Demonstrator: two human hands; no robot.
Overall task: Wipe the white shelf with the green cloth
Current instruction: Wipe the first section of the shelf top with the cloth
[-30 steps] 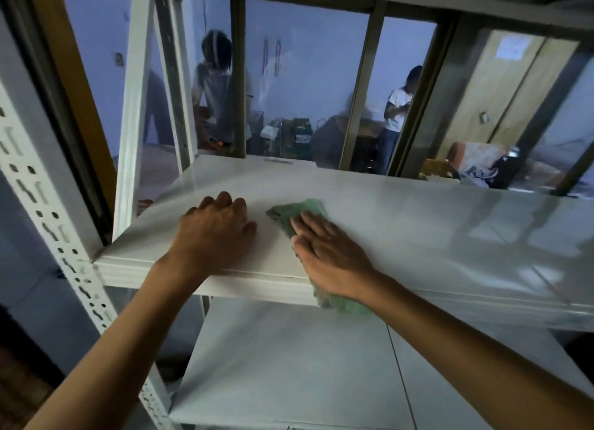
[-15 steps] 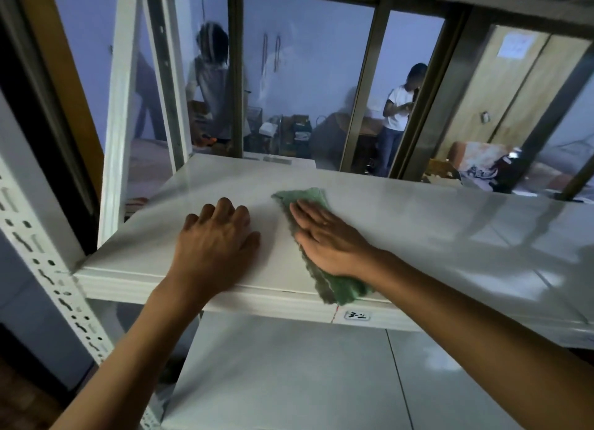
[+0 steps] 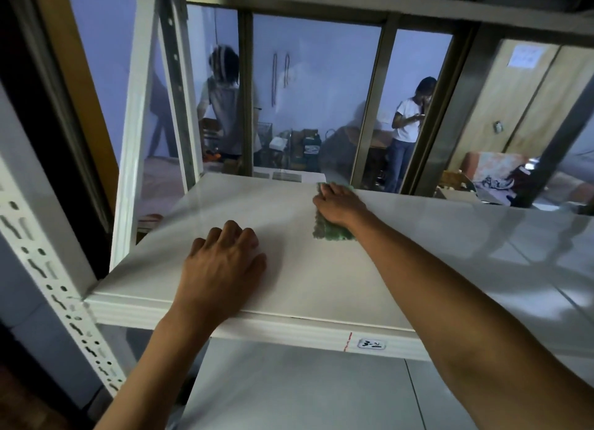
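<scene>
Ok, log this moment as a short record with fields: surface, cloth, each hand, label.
surface: white shelf, top board of a white metal rack
cloth: green cloth, flat on the shelf, reaching its far edge
right hand: right hand lies on the cloth, fingers toward the far edge
left hand: left hand rests palm down on the shelf near the front edge, holds nothing
label: small tag on the front lip, handwritten marks
lower level: lower shelf beneath
</scene>
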